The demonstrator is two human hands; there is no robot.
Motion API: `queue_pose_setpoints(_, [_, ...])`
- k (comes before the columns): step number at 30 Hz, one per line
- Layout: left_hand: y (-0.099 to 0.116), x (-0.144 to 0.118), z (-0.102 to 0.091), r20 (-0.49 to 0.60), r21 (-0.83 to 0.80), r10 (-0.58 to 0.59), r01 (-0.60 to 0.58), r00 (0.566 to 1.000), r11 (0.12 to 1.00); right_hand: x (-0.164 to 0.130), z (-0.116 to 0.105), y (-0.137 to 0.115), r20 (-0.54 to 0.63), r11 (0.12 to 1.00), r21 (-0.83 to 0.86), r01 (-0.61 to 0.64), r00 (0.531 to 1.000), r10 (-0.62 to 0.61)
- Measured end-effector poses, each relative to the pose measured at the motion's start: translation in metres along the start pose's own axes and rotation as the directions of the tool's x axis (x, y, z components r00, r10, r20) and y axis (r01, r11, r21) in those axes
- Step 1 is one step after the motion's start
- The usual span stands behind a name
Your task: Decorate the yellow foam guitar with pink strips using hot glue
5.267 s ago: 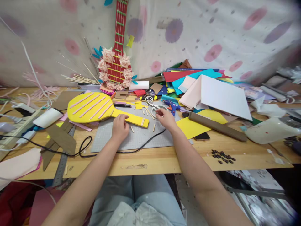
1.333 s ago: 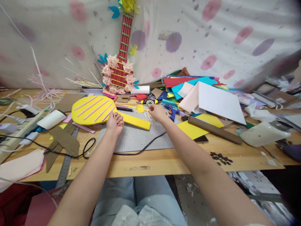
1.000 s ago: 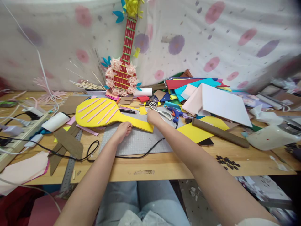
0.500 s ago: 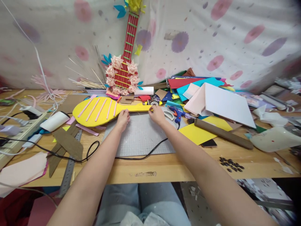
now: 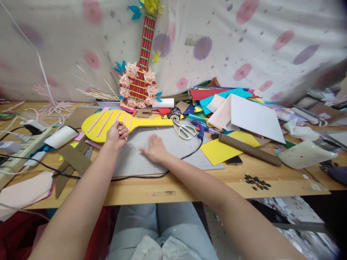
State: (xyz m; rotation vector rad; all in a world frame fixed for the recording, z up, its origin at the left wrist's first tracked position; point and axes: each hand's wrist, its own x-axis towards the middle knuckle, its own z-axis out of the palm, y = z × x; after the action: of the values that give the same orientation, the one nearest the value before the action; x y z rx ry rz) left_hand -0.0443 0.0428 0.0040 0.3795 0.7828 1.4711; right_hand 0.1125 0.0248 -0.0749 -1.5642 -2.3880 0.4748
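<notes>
A yellow lute-shaped craft piece point(image 5: 151, 123) with pink strips across its round body lies at the back of the grey cutting mat point(image 5: 135, 159). Over the lower edge of that body, my left hand point(image 5: 118, 134) is closed with curled fingers; whatever they hold, if anything, is hidden. My right hand point(image 5: 155, 148) is slightly blurred above the mat, fingers spread and thumb out, holding nothing. Past the tip of the yellow neck lie scissors point(image 5: 185, 130) with pale handles. A blue glue gun point(image 5: 201, 129) rests to their right.
Behind stands a red paper guitar point(image 5: 141, 83) with pink flowers. Coloured sheets point(image 5: 244, 112), a brown roll point(image 5: 249, 150), a bottle point(image 5: 306, 154) and several black beads point(image 5: 257, 182) lie to the right. A power strip point(image 5: 24, 151) sits left. A black cable point(image 5: 146, 177) crosses the mat.
My right hand has let go of the yellow neck and come back left over the mat, uncovering the scissors. My left hand has moved left from the neck's base to the body. The view has shifted slightly.
</notes>
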Motion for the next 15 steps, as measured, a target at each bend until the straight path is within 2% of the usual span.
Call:
queue_pose_setpoints(1, [0.001,-0.002,0.004,0.009,0.007,0.010,-0.010,1.000,1.000,0.004,0.003,-0.017,0.072,0.982,0.071,0.177,0.981,-0.182])
queue_pose_setpoints(2, [0.003,-0.004,0.007,0.014,0.019,0.020,-0.020,1.000,1.000,0.008,0.004,-0.029,0.120,0.923,0.145,0.355,0.920,-0.373])
queue_pose_setpoints(3, [0.005,-0.007,0.010,0.017,0.037,0.036,-0.036,0.999,0.999,0.012,0.002,-0.035,0.104,0.864,0.188,0.467,0.865,-0.490])
queue_pose_setpoints(4, [0.008,-0.009,0.012,0.021,0.062,0.057,-0.058,0.998,0.996,0.015,-0.002,-0.034,0.064,0.862,0.187,0.471,0.870,-0.489])
queue_pose_setpoints(5, [0.011,-0.012,0.012,0.022,0.096,0.077,-0.078,0.997,0.992,0.018,-0.006,-0.026,0.024,0.905,0.163,0.392,0.916,-0.401])
queue_pose_setpoints(6, [0.013,-0.013,0.011,0.014,0.147,0.084,-0.085,0.996,0.985,0.020,-0.011,-0.014,-0.025,0.959,0.126,0.254,0.967,-0.253])
queue_pose_setpoints(7, [0.015,-0.014,0.008,-0.008,0.214,0.069,-0.065,0.998,0.975,0.021,-0.016,0.001,-0.083,0.993,0.096,0.070,0.995,-0.062])
queue_pose_setpoints(8, [0.016,-0.015,0.004,-0.044,0.292,0.029,-0.015,0.999,0.956,0.022,-0.019,0.015,-0.129,0.989,0.081,-0.126,0.982,0.136])
queue_pose_setpoints(9, [0.015,-0.014,-0.001,-0.088,0.368,-0.022,0.053,0.996,0.928,0.022,-0.020,0.025,-0.140,0.961,0.064,-0.270,0.951,0.276])
queue_pose_setpoints(10, [0.013,-0.013,-0.005,-0.136,0.433,-0.075,0.128,0.988,0.892,0.022,-0.018,0.030,-0.126,0.944,0.034,-0.327,0.936,0.328])
queue_pose_setpoints(11, [0.010,-0.012,-0.010,-0.173,0.481,-0.116,0.186,0.978,0.857,0.022,-0.015,0.029,-0.130,0.941,0.007,-0.339,0.933,0.337])
queue_pose_setpoints(13, [0.002,-0.009,-0.017,-0.194,0.540,-0.142,0.227,0.971,0.810,0.024,-0.005,0.010,-0.105,0.968,0.006,-0.253,0.962,0.252])
queue_pose_setpoints(14, [-0.001,-0.007,-0.019,-0.191,0.559,-0.129,0.216,0.973,0.801,0.026,0.001,-0.004,-0.072,0.992,0.034,-0.125,0.989,0.127])
queue_pose_setpoints(15, [-0.003,-0.006,-0.020,-0.188,0.570,-0.103,0.194,0.977,0.798,0.028,0.005,-0.018,-0.020,0.993,0.081,0.088,0.996,-0.087])
